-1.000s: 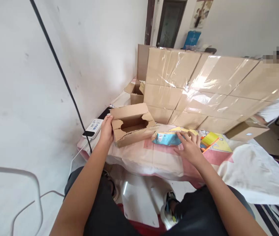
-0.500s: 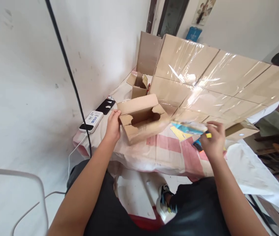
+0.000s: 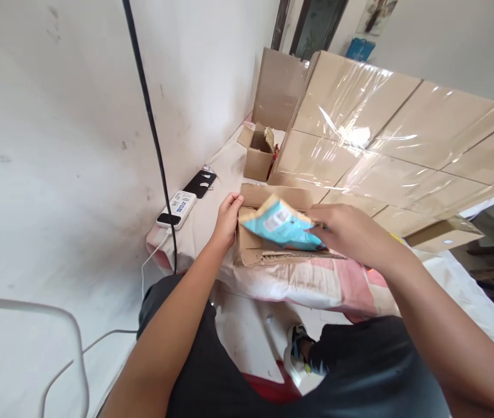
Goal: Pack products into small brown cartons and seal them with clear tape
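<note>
My left hand point(image 3: 228, 219) grips the left side of an open cardboard box point(image 3: 253, 257), thumb near its upper rim. Over the box's opening, my right hand point(image 3: 345, 229) holds a light blue and yellow packet point(image 3: 288, 225) by its right end. The packet lies tilted, its left end raised and its lower part inside the box. A white label with dark marks shows on its face. The right fingertips are partly hidden behind the packet and the hand itself.
A white power bank point(image 3: 177, 210) and a black phone point(image 3: 199, 183) lie left, beside a hanging black cable point(image 3: 153, 125). Behind stand a small open carton point(image 3: 259, 161) and a wall of film-wrapped cartons point(image 3: 381, 139). Another open box point(image 3: 444, 233) is at right. A pink-and-white cloth point(image 3: 273, 284) covers the table.
My right hand has brought the packet leftward from the right of the box to over its opening. The box has turned and now sits more square to me, still in my left hand.
</note>
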Motion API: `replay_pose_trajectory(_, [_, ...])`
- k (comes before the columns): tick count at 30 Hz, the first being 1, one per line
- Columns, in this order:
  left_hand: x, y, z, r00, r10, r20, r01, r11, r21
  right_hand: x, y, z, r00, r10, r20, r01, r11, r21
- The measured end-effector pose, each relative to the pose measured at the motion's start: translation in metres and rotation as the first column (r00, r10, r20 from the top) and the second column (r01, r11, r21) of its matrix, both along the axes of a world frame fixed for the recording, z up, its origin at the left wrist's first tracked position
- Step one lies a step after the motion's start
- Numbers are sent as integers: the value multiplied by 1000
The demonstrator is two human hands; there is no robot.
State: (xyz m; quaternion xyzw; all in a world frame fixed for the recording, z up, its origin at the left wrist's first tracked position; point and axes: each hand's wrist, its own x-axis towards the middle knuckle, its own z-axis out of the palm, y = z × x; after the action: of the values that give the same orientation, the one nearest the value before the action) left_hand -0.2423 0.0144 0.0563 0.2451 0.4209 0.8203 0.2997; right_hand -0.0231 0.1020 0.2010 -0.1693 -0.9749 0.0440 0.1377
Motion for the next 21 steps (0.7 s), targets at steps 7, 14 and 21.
replay_pose_trajectory(7, [5, 10, -3, 999, -19, -47, 18, 1000, -15, -31, -8, -21, 883, -75, 464, 5, 989, 149])
replay_pose_trajectory(14, [11, 19, -7, 997, -33, -72, 30, 999, -40, -55, 8, -53, 769, 50, 637, -23, 998, -51])
replay_pose_trajectory(21, [8, 25, -6, 994, 7, -113, -11, 999, -32, 12, 33, -40, 989, 86, -118, -114, 962, -250])
